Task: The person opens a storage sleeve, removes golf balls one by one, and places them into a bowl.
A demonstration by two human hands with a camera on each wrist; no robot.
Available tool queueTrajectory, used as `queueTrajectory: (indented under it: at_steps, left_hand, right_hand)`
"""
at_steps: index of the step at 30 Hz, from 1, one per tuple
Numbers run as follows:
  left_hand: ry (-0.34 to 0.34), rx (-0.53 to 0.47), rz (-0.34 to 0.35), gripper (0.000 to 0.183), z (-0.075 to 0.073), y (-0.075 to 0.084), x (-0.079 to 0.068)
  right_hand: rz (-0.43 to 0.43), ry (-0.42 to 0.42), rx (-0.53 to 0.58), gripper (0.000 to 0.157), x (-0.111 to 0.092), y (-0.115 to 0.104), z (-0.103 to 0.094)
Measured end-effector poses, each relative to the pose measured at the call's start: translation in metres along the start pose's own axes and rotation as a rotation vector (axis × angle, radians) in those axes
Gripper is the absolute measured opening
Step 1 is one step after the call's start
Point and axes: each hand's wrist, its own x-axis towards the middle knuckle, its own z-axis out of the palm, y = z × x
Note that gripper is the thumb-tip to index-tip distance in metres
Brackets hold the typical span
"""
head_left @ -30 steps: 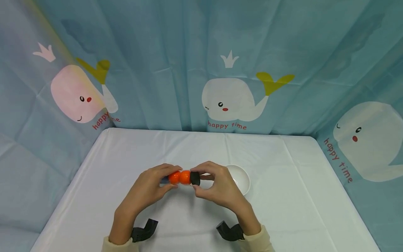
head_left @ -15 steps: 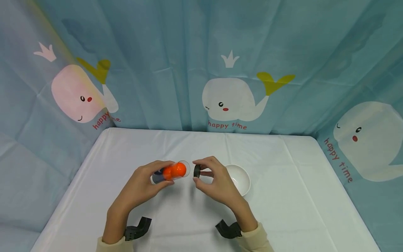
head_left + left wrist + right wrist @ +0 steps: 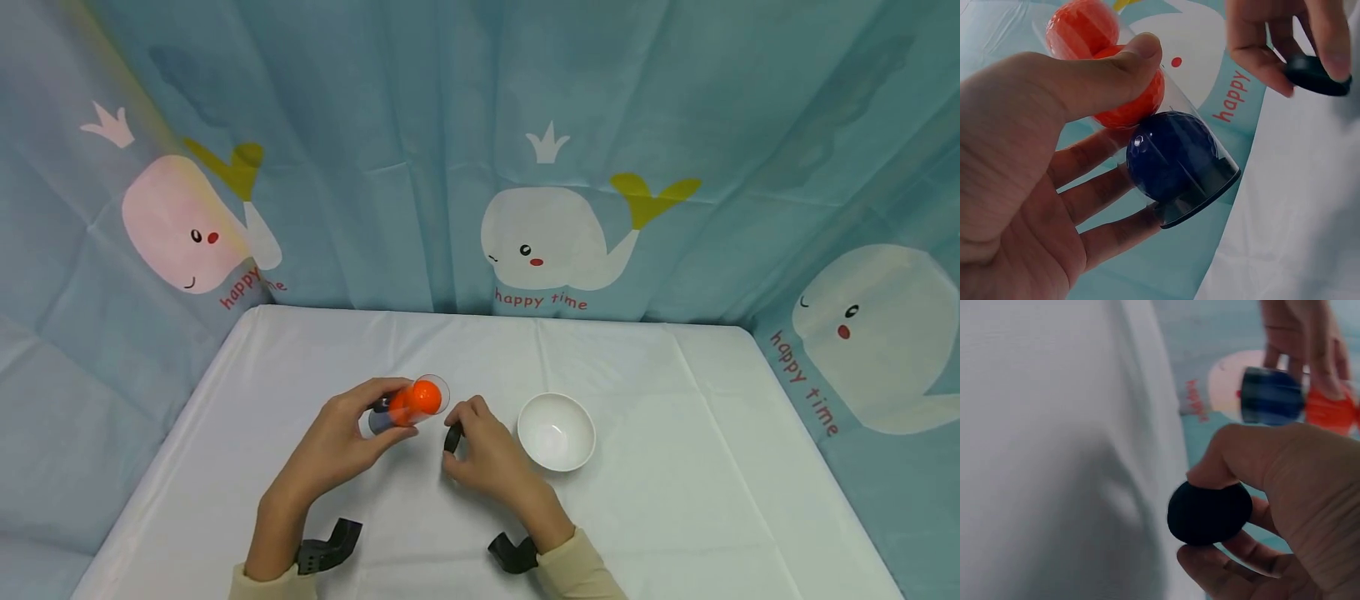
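My left hand (image 3: 341,437) grips a clear plastic tube (image 3: 1225,153), thumb on one side and fingers on the other. Inside the tube are two orange golf balls (image 3: 1129,94) and a dark blue golf ball (image 3: 1172,156); the blue one sits at the black base. In the head view the tube slants, its uncapped mouth raised to the right. Beside it and lower, my right hand (image 3: 491,454) pinches a round black cap (image 3: 1210,514) between thumb and fingers. A gap separates cap and tube.
A white bowl (image 3: 557,433) stands on the white-covered table (image 3: 675,500), right of my right hand. Behind the table and along its sides hangs a blue curtain (image 3: 412,125) with printed whales.
The black cap has come off the tube's mouth. My right hand has then moved down and left with it, uncovering the bowl. My left hand has tilted the tube's mouth upward.
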Motion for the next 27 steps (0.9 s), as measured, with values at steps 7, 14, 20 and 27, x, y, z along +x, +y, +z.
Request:
queueTrajectory:
  at_steps: [7, 14, 20, 27]
  left_hand:
    - [0.011, -0.007, 0.015, 0.059, 0.003, -0.002, 0.0]
    - [0.0, -0.001, 0.02, 0.06, 0.005, -0.003, 0.002]
    - [-0.006, 0.001, 0.018, 0.06, 0.008, -0.003, 0.003]
    - [-0.011, 0.008, 0.013, 0.059, 0.008, -0.003, 0.002]
  right_hand:
    - [-0.004, 0.079, -0.114, 0.029, -0.001, 0.005, 0.015]
    - [0.027, 0.109, -0.245, 0.037, -0.003, 0.005, 0.012]
    - [0.038, 0.066, -0.32, 0.045, -0.004, 0.004, 0.01]
    - [0.046, 0.044, -0.305, 0.028, -0.005, 0.004, 0.011]
